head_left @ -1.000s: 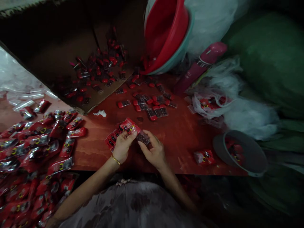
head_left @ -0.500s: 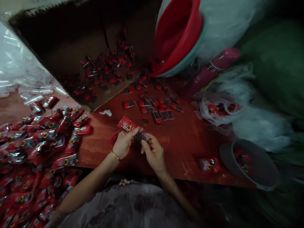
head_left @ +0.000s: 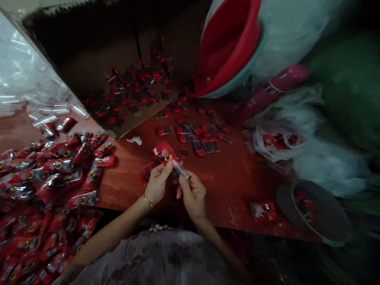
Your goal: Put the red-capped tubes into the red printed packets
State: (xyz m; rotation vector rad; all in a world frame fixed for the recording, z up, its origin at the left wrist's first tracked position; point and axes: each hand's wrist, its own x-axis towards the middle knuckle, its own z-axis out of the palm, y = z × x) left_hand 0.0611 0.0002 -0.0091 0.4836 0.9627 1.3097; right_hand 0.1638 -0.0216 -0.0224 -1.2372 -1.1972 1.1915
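Observation:
My left hand (head_left: pixel 156 184), with a gold bangle at the wrist, pinches a red printed card (head_left: pixel 165 151) between thumb and fingers. Against the card's lower right end sits a small clear plastic pack (head_left: pixel 179 171) with dark contents, slanting down to the right. The thumb and fingers of my right hand (head_left: pixel 193 193) close on the pack's right end. Whether the card lies inside the clear plastic or over it, I cannot tell. Partly behind my left hand, red cards (head_left: pixel 145 174) with dark markings rest on the table.
Wrapped red packs (head_left: pixel 50 170) are heaped at the left. A cardboard box (head_left: pixel 130 128) on its side spills small red-capped packs (head_left: pixel 204 144) onto the red table (head_left: pixel 225 186). A tilted red basin (head_left: pixel 252 35), magenta bottle (head_left: pixel 267 93), plastic bag (head_left: pixel 261 144) and grey tub (head_left: pixel 320 213) stand rightward.
The whole view has shifted slightly. The red card and clear pack now line up more closely between my hands, with clear plastic showing along the card's edge.

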